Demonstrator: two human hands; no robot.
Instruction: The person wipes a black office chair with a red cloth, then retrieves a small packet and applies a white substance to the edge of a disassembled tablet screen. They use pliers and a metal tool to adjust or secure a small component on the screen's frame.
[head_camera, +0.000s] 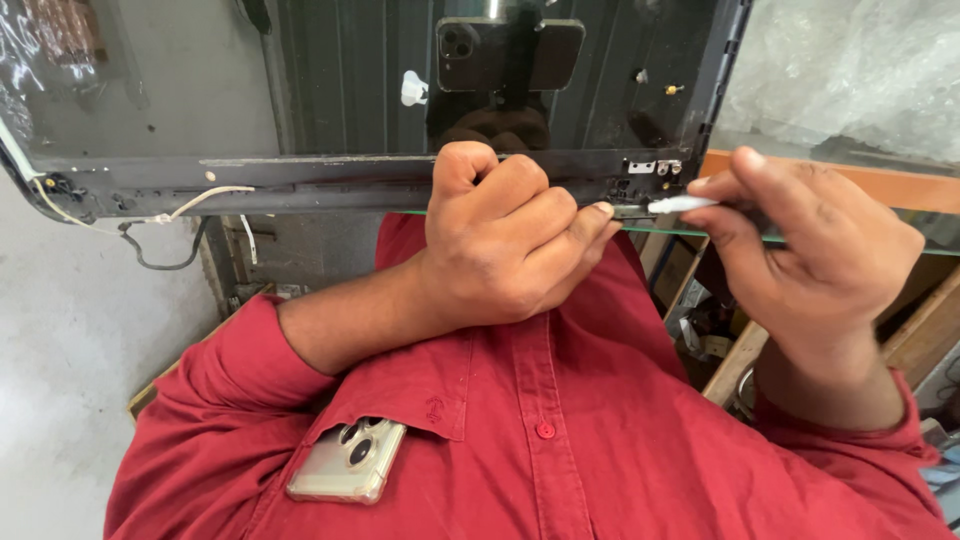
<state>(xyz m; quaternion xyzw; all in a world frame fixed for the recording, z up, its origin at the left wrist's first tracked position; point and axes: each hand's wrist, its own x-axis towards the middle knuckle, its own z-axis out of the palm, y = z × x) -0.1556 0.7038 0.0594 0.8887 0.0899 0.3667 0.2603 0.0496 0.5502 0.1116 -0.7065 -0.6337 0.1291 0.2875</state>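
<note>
A dark laptop screen panel (330, 90) lies in front of my chest, its black lower frame (300, 175) running left to right. My left hand (510, 240) is curled into a fist against that frame, fingertips pinching it by the right hinge bracket (655, 167). My right hand (820, 250) holds a thin white-tipped tool (682, 204), and its point meets the frame just beside my left fingertips.
Loose white and black wires (190, 205) hang from the panel's left corner. A phone (348, 462) sticks out of my red shirt's pocket. A green-edged glass counter with a wooden rim (900, 185) and clear plastic wrap (850, 70) are at right. Grey floor (70, 330) is at left.
</note>
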